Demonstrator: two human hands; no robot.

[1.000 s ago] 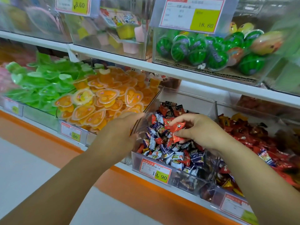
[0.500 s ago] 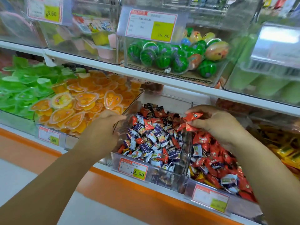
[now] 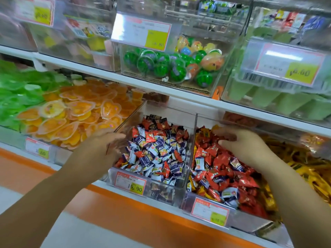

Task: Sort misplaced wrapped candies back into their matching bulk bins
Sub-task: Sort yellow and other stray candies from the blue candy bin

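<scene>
Since the earlier frames, the right hand [image 3: 245, 145] has been crossing from above the middle bin [image 3: 166, 190] into the red-candy bin [image 3: 249, 223] just right of it.

Head view: I am seeing that hand hanging knuckles-up over the red pile, fingers curling downward. I cannot tell whether it is still pinching a candy or has already let go. The left hand [image 3: 100, 149] is gripping the middle bin's front-left corner, though blur is softening its fingers.

I am noting stray red candies [image 3: 150, 137] still lying among the blue-and-white candies [image 3: 145, 159] in the middle bin. They are lying left of the right hand, across the shared wall [image 3: 194, 133], and pointing every way. I am judging the right hand the nearer free one.
</scene>
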